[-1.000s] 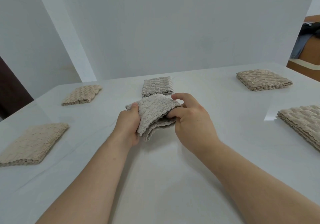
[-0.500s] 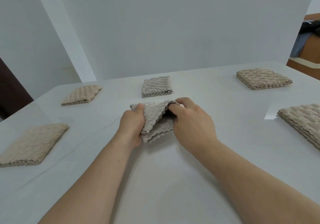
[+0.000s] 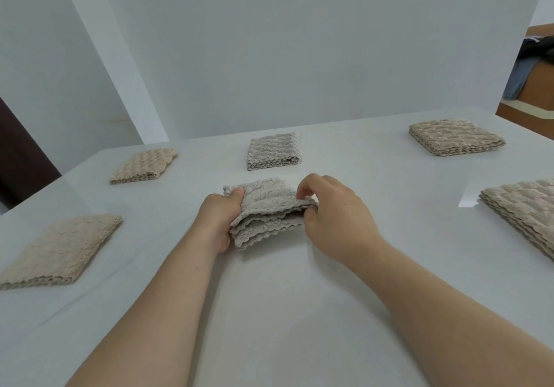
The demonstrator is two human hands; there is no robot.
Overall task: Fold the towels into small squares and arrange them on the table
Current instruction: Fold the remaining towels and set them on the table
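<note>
Both hands grip one towel. Left hand [image 3: 220,221] clamps the left edge of the grey towel [image 3: 266,209], thumb on top, fingers underneath. Right hand [image 3: 335,218] pinches the right edge with curled fingers.

White table [image 3: 299,311] carries five folded squares:
- near-right square [image 3: 524,209], partly cut off by the frame
- near-left square [image 3: 60,251]
- far-right square [image 3: 455,140]
- far-centre square [image 3: 273,151]
- far-left square [image 3: 144,164]

The held towel sits mid-table, directly between the hands and just nearer than the far-centre square. It is low over the surface; whether its near edge touches, I cannot tell. The layers are bunched, with wavy loose edges facing the person.

The long axis runs hand to hand, left to right, and both hands are equally close. Likely next: press it flat where it is.
</note>
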